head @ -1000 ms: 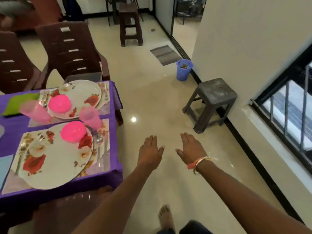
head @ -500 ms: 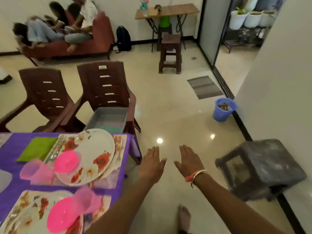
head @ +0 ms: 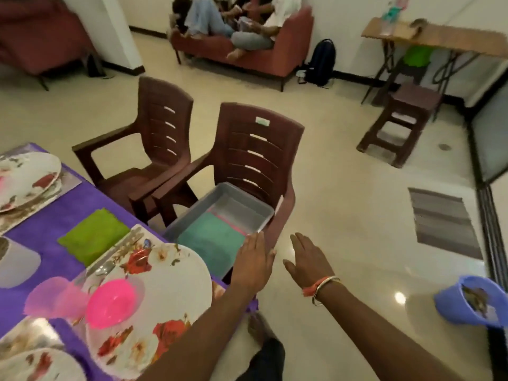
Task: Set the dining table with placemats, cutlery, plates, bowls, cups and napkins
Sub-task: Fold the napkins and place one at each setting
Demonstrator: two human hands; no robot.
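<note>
- The left hand [head: 254, 259] was held flat, fingers straight and pressed together, over the near right corner of a grey tray [head: 248, 198]. I cannot tell whether it touched the rim.
- The right hand [head: 308, 261] hovered just beside it over the floor, fingers straight, thumb spread out, holding nothing. A bangle [head: 323, 287] sat on its wrist.
- The tray rested on the seat of a brown chair [head: 258, 149], its long axis running from the table edge toward the chair back.
- Inside the tray, a folded teal napkin [head: 211, 240] lay flat in the near half. A pink edge [head: 231, 221] showed along the napkin's far side, and the far half was bare grey.
- A green napkin [head: 93, 237] lay flat on the purple tablecloth [head: 68, 199], just beyond a floral placemat [head: 127, 243].
- On that placemat sat a floral plate [head: 167, 273], which held a pink bowl [head: 112, 303] sitting open side up. I cannot tell what was in the bowl.
- A blurred pink cup [head: 52, 301] stood just left of the bowl.
- A blue bucket [head: 453, 303] on the floor at the right held something brownish.
</note>
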